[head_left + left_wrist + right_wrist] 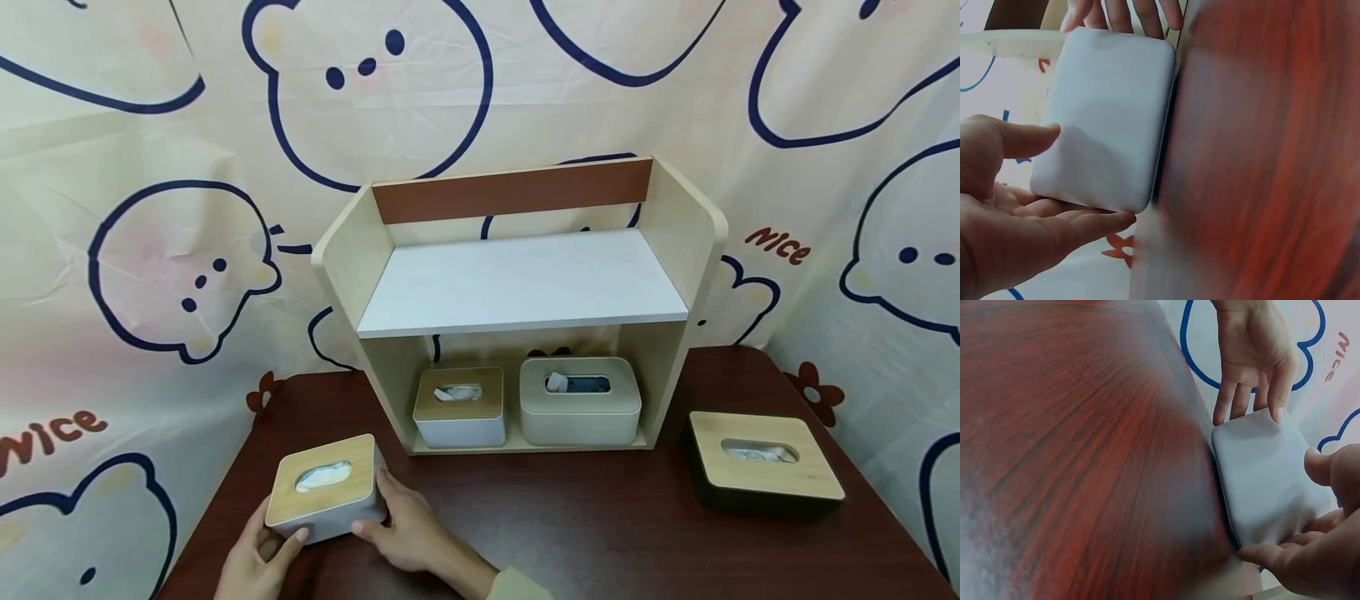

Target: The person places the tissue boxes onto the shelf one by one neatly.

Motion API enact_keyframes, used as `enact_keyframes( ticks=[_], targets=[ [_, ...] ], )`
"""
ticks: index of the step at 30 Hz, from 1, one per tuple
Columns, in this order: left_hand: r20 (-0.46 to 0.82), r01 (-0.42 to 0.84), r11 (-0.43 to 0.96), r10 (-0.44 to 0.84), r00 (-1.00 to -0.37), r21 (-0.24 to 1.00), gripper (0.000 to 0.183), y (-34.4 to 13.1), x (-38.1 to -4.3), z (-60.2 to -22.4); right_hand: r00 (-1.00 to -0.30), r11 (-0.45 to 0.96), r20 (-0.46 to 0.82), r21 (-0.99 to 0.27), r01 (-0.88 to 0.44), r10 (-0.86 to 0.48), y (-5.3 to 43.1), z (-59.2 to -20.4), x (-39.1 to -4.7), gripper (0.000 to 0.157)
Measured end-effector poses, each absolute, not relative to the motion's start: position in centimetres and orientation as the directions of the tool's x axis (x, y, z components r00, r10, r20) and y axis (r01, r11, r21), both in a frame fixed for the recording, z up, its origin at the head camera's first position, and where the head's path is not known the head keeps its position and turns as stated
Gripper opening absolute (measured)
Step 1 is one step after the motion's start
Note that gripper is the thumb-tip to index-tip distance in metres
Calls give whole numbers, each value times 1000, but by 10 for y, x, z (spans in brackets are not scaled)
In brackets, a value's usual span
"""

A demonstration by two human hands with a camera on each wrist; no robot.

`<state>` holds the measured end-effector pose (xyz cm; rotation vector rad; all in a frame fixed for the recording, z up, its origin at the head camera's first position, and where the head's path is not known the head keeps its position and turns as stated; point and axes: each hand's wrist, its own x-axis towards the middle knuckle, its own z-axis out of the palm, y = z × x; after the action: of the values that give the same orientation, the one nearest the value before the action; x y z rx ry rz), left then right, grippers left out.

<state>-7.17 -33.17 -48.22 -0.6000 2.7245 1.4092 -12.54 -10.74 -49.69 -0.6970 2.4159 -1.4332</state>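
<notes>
We find the grey-sided tissue box (324, 500) at the lower left of the head view, between the left hand (258, 560) and the right hand (408, 527). Its long axis runs crosswise, rising a little towards the right of the frame, so each hand has a short end to itself. At the lower-left end, the left hand has its thumb on the front face and its fingers (1097, 229) laid along the end wall; the right hand does likewise at the right end, its thumb near the lower front corner. In both hands, thumb and fingers stand apart by just the corner they span, and neither has hold of anything else. Whether the box rests on the bench (570, 533) or hangs slightly over it, we cannot tell.

The relation we would watch is with the shelf unit (525, 287), at the centre of the frame, up and to the right of the box. The right hand is the nearer one, just below the unit's lower-left corner, while the left hand has the box's whole length between it and the unit. Any shift that way would, we judge, lead with the right end; the long axis is not quite in line with the unit's front edge.
</notes>
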Motion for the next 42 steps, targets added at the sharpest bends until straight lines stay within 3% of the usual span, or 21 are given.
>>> enact_keyframes(
  ticks=[7,15,24,33,42],
  targets=[
    [-133,-333,523,-383,-914,785,87,-319,-63,-477,-872,398,79,-867,-300,-484,-100,-493,-120,78],
    [51,-296,575,-510,-859,763,74,-298,-55,-473,-893,318,182,-890,-328,-411,-93,-490,-113,68],
    [128,-246,607,-505,-853,756,70,-281,-47,-468,-892,244,243,-904,-351,-381,-75,-488,-109,61],
    [157,-176,607,-455,-877,775,71,-256,-40,-458,-877,203,282,-903,-380,-389,-46,-481,-103,63],
    [78,-187,563,-414,-907,805,71,-234,-43,-448,-895,218,263,-909,-354,-359,-18,-467,-100,67]
  ],
)
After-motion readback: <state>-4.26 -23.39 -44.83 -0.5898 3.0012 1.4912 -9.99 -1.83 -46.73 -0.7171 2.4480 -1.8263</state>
